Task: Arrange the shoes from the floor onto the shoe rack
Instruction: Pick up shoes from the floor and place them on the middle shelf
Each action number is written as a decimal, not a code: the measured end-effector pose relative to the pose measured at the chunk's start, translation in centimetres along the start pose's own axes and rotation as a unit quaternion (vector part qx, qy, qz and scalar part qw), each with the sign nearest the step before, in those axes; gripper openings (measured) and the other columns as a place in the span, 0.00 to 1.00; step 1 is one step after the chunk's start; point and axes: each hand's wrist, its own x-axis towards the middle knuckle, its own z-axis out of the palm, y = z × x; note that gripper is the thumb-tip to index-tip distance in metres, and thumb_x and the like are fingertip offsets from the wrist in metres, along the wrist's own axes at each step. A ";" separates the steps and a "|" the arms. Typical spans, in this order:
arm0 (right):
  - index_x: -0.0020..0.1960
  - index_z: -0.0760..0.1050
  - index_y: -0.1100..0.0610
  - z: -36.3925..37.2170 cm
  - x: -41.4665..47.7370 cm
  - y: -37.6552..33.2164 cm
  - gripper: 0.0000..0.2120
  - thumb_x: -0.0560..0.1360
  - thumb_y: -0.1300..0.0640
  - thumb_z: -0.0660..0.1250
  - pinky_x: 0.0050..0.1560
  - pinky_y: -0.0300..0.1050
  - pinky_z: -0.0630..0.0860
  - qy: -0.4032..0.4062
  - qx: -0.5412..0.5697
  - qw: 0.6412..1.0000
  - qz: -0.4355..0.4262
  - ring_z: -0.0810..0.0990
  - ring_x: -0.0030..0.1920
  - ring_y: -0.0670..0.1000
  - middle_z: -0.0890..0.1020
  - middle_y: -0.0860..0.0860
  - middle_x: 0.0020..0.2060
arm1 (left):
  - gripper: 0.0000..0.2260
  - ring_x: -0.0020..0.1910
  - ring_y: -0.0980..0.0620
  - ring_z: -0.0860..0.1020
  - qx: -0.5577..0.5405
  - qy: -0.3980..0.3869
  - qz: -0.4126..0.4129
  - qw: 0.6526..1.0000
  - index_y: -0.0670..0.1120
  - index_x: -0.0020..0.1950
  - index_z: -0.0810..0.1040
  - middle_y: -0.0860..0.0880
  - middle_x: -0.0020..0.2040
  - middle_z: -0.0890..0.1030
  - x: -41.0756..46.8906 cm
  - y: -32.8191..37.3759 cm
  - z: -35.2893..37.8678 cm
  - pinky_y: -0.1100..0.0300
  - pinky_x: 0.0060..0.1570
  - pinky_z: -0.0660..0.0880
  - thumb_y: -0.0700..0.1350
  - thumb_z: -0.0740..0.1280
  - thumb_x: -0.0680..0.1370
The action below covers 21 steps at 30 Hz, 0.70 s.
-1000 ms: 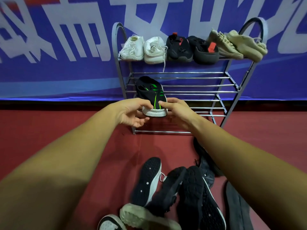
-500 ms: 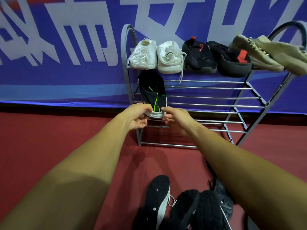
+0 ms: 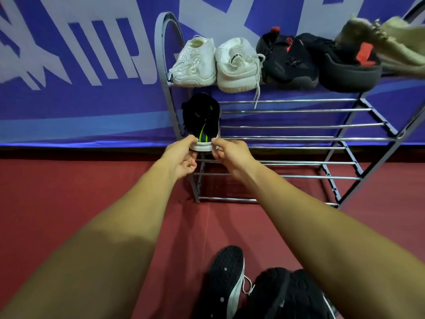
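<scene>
Now both hands are on the heel of the black shoe with the green stripe (image 3: pixel 202 122), one at each side. The left hand (image 3: pixel 181 157) pinches the left edge of its white sole between thumb and forefinger, with the other fingers curled under the palm. The right hand (image 3: pixel 230 151) pinches the right edge the same way. The two thumbs are close together but apart, with the green stripe showing between them.

The shoe runs away from the hands, toe farthest off, at the left end of the second tier of the shoe rack (image 3: pixel 299 137), just beside the rack's left upright. Whether its whole sole sits on the rails cannot be told.

Above the hands, the top tier carries a row of shoes: a white pair (image 3: pixel 195 63) directly over the held shoe, then, off to the right of the right hand, a black pair with red tabs (image 3: pixel 289 63), and a beige pair (image 3: pixel 391 49) at the far right (blurred and partly cut off by the frame edge).

Below the right forearm, nearer the person than either hand, more black shoes (image 3: pixel 226 279) lie on the red floor (image 3: pixel 69 192), at least one turned sole up with a white lace trailing. A blue banner (image 3: pixel 92 65) with white characters hangs behind the rack.
</scene>
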 end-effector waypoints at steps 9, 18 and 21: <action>0.53 0.75 0.59 -0.4 -1.0 0.2 0.04 0.78 0.63 0.67 0.35 0.37 0.75 -0.023 -0.040 0.998 0.032 0.81 0.38 0.49 0.81 0.55 0.43 | 0.06 0.41 0.55 0.78 -0.009 0.019 -0.006 1.000 0.51 0.47 0.76 0.51 0.48 0.81 0.1 -0.3 -0.5 0.63 0.32 0.65 0.51 0.70 0.74; 0.46 0.75 0.56 -5.0 -4.3 2.2 0.03 0.78 0.60 0.66 0.32 0.39 0.70 -0.006 -0.126 0.990 0.066 0.76 0.33 0.49 0.76 0.52 0.37 | 0.06 0.41 0.54 0.78 0.113 0.008 0.012 0.993 0.49 0.50 0.77 0.49 0.47 0.82 -2.9 -3.5 -0.7 0.63 0.33 0.66 0.49 0.67 0.76; 0.48 0.75 0.57 -6.7 -6.1 4.3 0.01 0.79 0.61 0.66 0.30 0.39 0.67 0.011 -0.159 0.983 0.091 0.74 0.30 0.49 0.73 0.52 0.33 | 0.05 0.39 0.54 0.78 0.194 -0.021 0.008 0.981 0.51 0.50 0.79 0.50 0.46 0.81 -4.1 -5.7 -0.1 0.63 0.34 0.66 0.50 0.66 0.76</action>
